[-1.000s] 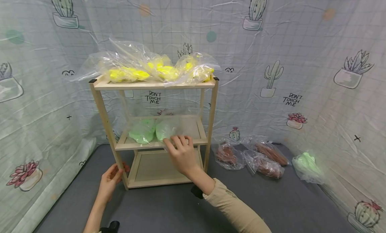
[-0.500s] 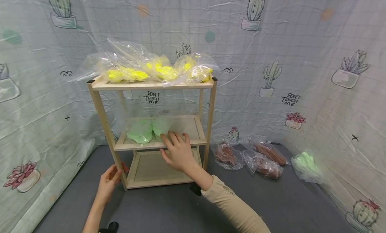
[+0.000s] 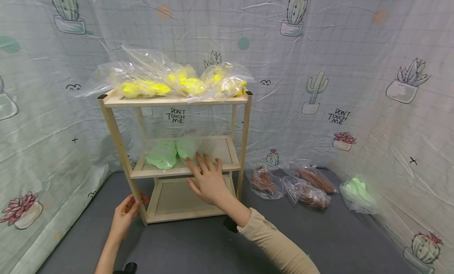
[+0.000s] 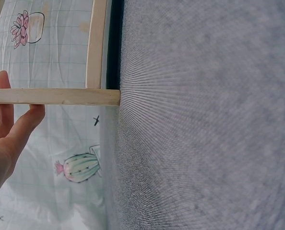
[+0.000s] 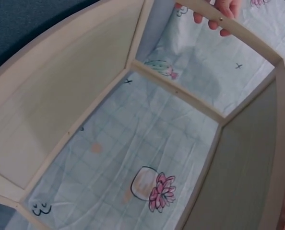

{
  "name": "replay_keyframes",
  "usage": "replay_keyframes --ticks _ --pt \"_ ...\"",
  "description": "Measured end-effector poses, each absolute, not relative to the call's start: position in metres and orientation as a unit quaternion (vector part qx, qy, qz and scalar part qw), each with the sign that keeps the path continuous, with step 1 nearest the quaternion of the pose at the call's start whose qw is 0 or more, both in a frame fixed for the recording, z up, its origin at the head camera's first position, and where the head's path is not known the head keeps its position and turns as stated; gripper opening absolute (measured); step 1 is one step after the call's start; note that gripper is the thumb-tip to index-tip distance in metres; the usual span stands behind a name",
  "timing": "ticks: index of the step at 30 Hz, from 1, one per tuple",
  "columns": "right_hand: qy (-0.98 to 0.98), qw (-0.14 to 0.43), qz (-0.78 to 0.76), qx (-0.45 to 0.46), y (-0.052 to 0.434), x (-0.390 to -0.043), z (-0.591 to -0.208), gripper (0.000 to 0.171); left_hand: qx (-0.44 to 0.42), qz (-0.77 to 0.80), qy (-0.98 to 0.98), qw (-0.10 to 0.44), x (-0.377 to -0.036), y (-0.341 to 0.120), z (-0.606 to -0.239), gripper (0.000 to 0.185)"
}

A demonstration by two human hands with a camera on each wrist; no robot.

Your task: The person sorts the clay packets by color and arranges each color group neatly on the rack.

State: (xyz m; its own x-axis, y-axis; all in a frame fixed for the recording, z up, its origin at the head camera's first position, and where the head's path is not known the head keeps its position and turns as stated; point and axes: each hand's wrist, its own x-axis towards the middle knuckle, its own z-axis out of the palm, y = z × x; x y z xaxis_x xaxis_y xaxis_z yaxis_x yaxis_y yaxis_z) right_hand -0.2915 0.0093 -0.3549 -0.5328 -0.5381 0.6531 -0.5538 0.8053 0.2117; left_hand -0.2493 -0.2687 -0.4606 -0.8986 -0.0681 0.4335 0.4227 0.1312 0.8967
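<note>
A wooden three-tier shelf rack (image 3: 244, 148) stands on the grey tabletop. My left hand (image 3: 122, 218) holds its left front post low down; in the left wrist view the thumb lies on one side of the post (image 4: 65, 96) and fingers reach past the other. On the middle tier are two clear bags of light green stuff, a left bag (image 3: 162, 155) and a right bag (image 3: 186, 146). My right hand (image 3: 210, 182) is at that tier's front edge, fingers spread, fingertips close to the right bag. Only bits of its fingers show in the right wrist view.
Several clear bags of yellow stuff (image 3: 191, 86) lie along the top tier, plastic sticking out at the left. Right of the rack lie clear bags of brown stuff (image 3: 263, 182) and another green bag (image 3: 357, 193). A cactus-print sheet (image 3: 280, 128) hangs behind.
The right hand has let go of the right green bag and its fingers have spread, moving slightly down from it. The left hand keeps its hold on the post. The head view has shifted slightly.
</note>
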Motion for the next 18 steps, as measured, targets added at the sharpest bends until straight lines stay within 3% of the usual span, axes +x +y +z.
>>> replay_keyframes --ticks 10,18 --pt "-0.826 0.433 0.024 0.360 0.037 -0.281 -0.352 0.057 -0.141 -0.662 -0.710 0.193 -0.248 -0.267 -0.460 0.025" --pt "-0.796 0.451 0.049 0.400 0.077 -0.266 -0.356 0.044 -0.144 -0.670 -0.703 0.191 -0.249 -0.268 -0.461 0.025"
